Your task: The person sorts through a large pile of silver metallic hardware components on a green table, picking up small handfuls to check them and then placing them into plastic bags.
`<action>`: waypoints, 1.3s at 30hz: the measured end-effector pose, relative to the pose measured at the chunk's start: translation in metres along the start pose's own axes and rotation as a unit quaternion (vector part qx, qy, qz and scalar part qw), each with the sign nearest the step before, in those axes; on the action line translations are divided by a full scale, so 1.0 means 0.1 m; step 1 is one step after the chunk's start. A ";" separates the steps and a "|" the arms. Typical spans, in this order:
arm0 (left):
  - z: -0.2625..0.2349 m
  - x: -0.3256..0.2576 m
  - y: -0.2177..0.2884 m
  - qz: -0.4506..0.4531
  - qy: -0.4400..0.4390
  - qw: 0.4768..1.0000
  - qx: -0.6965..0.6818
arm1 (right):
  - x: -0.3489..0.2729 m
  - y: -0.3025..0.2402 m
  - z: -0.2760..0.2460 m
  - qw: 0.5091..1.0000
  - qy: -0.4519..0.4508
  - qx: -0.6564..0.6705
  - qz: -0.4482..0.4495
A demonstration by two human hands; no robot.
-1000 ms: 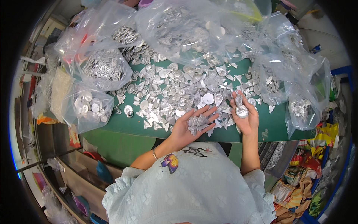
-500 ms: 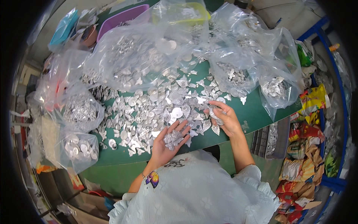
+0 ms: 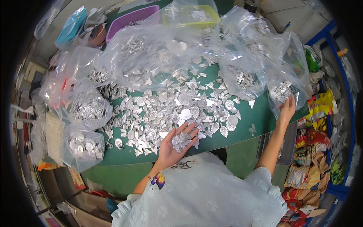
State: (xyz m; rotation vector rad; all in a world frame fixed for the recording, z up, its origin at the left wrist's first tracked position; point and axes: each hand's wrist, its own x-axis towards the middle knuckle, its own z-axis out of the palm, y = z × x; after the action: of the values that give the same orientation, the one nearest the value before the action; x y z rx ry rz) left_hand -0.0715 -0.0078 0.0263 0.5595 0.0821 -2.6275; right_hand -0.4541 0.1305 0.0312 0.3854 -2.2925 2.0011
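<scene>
On the smooth green tabletop (image 3: 242,130), beside a loose heap (image 3: 159,109) of flat, silvery round and leaf-shaped pieces, the left hand (image 3: 171,148) lies palm up, fingers spread, cradling a clump of small silvery pieces (image 3: 181,142), while the right hand (image 3: 286,111), whose grip I cannot tell, is at a crinkled clear plastic bag (image 3: 299,81).

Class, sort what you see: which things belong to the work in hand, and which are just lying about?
In use, it seems:
metal pieces in the open left hand
loose pieces on the green table
clear bag at the right hand

Apparently just lying about:
blue tub, far left
yellow packet, off the table's right side
</scene>
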 end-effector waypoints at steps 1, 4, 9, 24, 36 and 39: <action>-0.02 -0.01 0.00 0.003 0.013 1.000 0.008 | -0.12 0.00 0.02 0.997 -0.018 -0.054 -0.048; 0.06 -0.02 0.02 0.003 0.133 0.991 0.026 | -0.65 -0.39 0.26 0.966 -0.253 -0.045 -0.016; -0.14 -0.03 0.03 -0.045 0.018 0.998 -0.040 | -1.06 -0.50 0.77 0.887 -0.411 -0.179 -0.107; 0.01 -0.06 0.03 -0.016 -0.072 0.997 -0.021 | -1.41 -0.31 1.17 0.821 -0.369 -0.347 -0.262; -0.31 -0.04 0.10 -0.123 -0.052 0.987 -0.087 | -1.02 -0.41 0.69 0.955 -0.243 -0.079 -0.152; -0.23 -0.03 0.07 -0.129 -0.044 0.990 -0.043 | -0.41 -0.34 0.30 0.968 -0.025 -0.106 -0.224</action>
State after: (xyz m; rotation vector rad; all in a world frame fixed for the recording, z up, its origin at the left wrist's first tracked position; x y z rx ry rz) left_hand -0.0571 -0.0092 0.0066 0.4262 0.2545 -2.8781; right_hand -0.4031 0.1030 0.0502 0.8541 -2.1653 1.5312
